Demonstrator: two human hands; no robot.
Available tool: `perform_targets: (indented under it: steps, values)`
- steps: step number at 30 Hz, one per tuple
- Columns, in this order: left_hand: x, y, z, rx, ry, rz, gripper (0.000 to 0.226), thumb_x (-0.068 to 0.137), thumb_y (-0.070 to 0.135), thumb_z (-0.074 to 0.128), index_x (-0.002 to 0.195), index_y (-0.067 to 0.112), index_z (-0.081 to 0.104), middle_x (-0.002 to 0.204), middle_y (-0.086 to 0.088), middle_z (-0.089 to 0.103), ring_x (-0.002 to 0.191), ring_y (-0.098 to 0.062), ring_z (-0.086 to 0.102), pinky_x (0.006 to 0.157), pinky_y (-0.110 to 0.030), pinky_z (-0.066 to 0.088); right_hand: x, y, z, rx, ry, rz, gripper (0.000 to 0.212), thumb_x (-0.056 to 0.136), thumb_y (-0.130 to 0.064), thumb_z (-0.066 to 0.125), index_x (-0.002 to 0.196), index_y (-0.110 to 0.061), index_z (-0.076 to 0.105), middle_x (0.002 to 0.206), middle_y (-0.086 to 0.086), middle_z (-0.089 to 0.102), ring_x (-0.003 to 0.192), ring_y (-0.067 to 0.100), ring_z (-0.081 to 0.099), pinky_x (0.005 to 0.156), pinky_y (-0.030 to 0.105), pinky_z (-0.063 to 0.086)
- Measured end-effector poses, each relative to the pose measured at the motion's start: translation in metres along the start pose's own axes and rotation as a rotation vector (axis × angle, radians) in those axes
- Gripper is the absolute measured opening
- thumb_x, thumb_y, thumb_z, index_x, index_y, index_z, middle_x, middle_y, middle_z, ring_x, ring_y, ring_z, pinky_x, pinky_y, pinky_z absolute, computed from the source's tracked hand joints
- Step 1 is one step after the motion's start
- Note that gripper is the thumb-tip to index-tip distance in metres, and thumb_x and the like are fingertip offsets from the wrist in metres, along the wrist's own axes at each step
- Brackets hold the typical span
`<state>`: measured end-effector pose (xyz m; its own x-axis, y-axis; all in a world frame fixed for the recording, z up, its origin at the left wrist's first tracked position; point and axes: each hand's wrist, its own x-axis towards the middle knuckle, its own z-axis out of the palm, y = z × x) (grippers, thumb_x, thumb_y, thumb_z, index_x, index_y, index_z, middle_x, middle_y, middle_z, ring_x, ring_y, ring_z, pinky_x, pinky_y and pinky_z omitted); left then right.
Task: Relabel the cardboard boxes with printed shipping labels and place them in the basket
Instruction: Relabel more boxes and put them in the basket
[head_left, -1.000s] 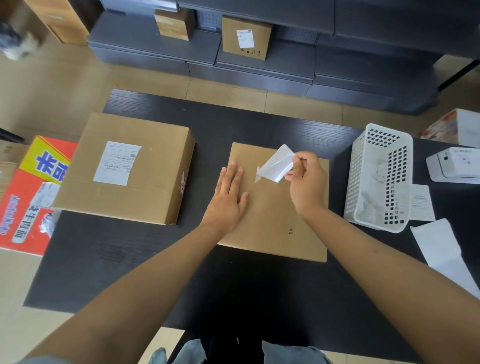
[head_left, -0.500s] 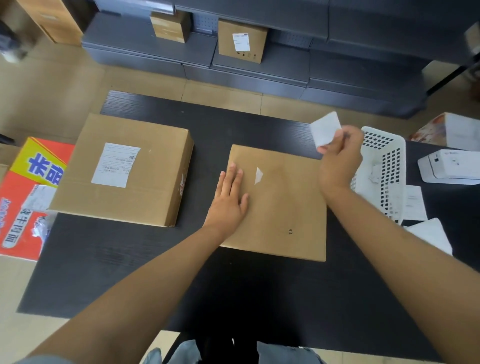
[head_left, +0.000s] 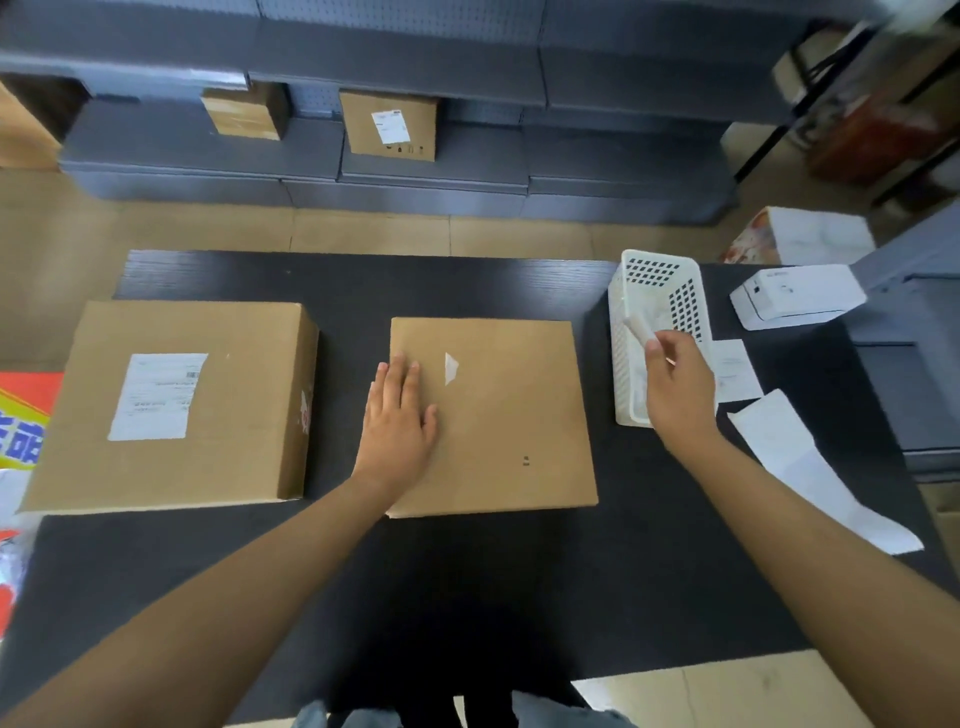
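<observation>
Left hand (head_left: 400, 415) lies flat, fingers straight, on the plain brown cardboard box (head_left: 493, 415) at mid-bench, a white label scrap (head_left: 451, 368) stuck on it. Right hand (head_left: 675, 395) reaches over the white perforated plastic basket (head_left: 657, 291) by the far right edge, pinching a rolled white label (head_left: 638, 330).

The printing on the label (head_left: 157, 396) of the large box (head_left: 171, 405) is too small for me to read. My left hand (head_left: 397, 415) covers part of the flat box (head_left: 493, 415) top beneath it. My right hand (head_left: 675, 395) hides most of the peeled paper (head_left: 638, 328) it pinches, and also the near wall of the basket (head_left: 631, 374); the basket contents are indistinct. The colourful bag (head_left: 23, 421) is cut off by the left edge. The shelving items at the upper right are blurred. The text on the printed slip (head_left: 735, 369) beside the basket is illegible. The markings on the printer (head_left: 797, 304) are too small to identify.
</observation>
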<state>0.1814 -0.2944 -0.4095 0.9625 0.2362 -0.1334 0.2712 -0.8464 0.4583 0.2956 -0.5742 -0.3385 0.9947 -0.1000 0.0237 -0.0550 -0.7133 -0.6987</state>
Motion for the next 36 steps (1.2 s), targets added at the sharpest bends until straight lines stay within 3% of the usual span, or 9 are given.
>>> perform_targets:
  steps: [6, 11, 15, 23, 25, 28, 31, 36]
  values:
    - [0.002, 0.005, -0.003, -0.002, -0.005, -0.005, 0.059, 0.101, 0.028, 0.038, 0.152, 0.007, 0.016, 0.161, -0.009, 0.006, 0.149, -0.025, 0.000, 0.121, -0.036, 0.001, 0.003, 0.052, -0.043, -0.165, -0.025, -0.017, 0.024, 0.101, -0.017, 0.041, 0.111, -0.001, 0.057, 0.118, 0.014, 0.053, 0.111, 0.025, 0.048, 0.095, 0.033, 0.040]
    - [0.003, 0.007, -0.002, 0.002, -0.009, -0.015, 0.058, 0.100, 0.025, 0.042, 0.151, 0.006, 0.021, 0.160, -0.010, 0.010, 0.148, -0.028, 0.003, 0.120, -0.037, 0.007, 0.022, 0.084, -0.046, -0.302, -0.172, -0.093, 0.026, 0.100, -0.014, 0.045, 0.112, 0.003, 0.060, 0.124, 0.019, 0.052, 0.116, 0.031, 0.045, 0.100, 0.029, 0.032]
    - [0.004, 0.011, -0.002, 0.025, -0.004, -0.053, 0.057, 0.100, 0.022, 0.044, 0.150, 0.006, 0.024, 0.160, -0.009, 0.012, 0.148, -0.028, 0.004, 0.119, -0.034, 0.007, 0.044, 0.097, -0.028, -0.513, -0.417, -0.201, 0.028, 0.101, -0.020, 0.041, 0.114, -0.008, 0.062, 0.122, 0.014, 0.056, 0.112, 0.029, 0.044, 0.100, 0.037, 0.035]
    - [0.004, 0.022, -0.004, 0.090, -0.018, -0.072, 0.058, 0.099, 0.015, 0.045, 0.150, 0.001, 0.021, 0.159, -0.013, 0.010, 0.148, -0.032, 0.005, 0.120, -0.038, 0.010, 0.066, 0.095, -0.030, -0.685, -0.635, -0.270, 0.044, 0.090, -0.049, 0.040, 0.120, -0.023, 0.058, 0.122, 0.002, 0.055, 0.109, 0.025, 0.045, 0.092, 0.038, 0.033]
    - [0.005, 0.025, -0.003, 0.098, -0.015, -0.090, 0.058, 0.098, 0.014, 0.045, 0.149, 0.000, 0.021, 0.159, -0.014, 0.010, 0.148, -0.033, 0.006, 0.120, -0.039, 0.011, 0.066, 0.095, -0.032, -0.714, -0.618, -0.332, 0.043, 0.093, -0.048, 0.034, 0.116, -0.023, 0.060, 0.120, 0.000, 0.055, 0.108, 0.023, 0.045, 0.093, 0.038, 0.033]
    - [0.007, 0.028, -0.001, 0.132, -0.019, -0.105, 0.059, 0.097, 0.013, 0.046, 0.149, -0.003, 0.021, 0.158, -0.017, 0.012, 0.147, -0.036, 0.007, 0.120, -0.041, 0.012, 0.067, 0.097, -0.029, -0.755, -0.518, -0.373, 0.034, 0.098, -0.029, 0.035, 0.111, -0.016, 0.063, 0.118, 0.004, 0.057, 0.106, 0.023, 0.044, 0.091, 0.035, 0.035]
    - [0.008, 0.029, -0.001, 0.161, -0.036, -0.130, 0.059, 0.098, 0.014, 0.044, 0.149, -0.003, 0.019, 0.158, -0.017, 0.010, 0.147, -0.036, 0.006, 0.120, -0.040, 0.012, 0.071, 0.099, -0.026, -0.684, -0.481, -0.314, 0.029, 0.094, -0.020, 0.044, 0.110, -0.018, 0.068, 0.119, 0.002, 0.056, 0.106, 0.022, 0.041, 0.089, 0.031, 0.035]
    - [0.006, 0.031, -0.002, 0.191, -0.048, -0.129, 0.059, 0.099, 0.016, 0.041, 0.150, -0.002, 0.018, 0.159, -0.017, 0.010, 0.147, -0.036, 0.006, 0.121, -0.040, 0.011, 0.073, 0.096, -0.029, -0.185, -0.460, -0.035, 0.013, 0.093, -0.014, 0.051, 0.093, -0.021, 0.062, 0.106, 0.004, 0.064, 0.092, 0.017, 0.052, 0.080, 0.029, 0.041]
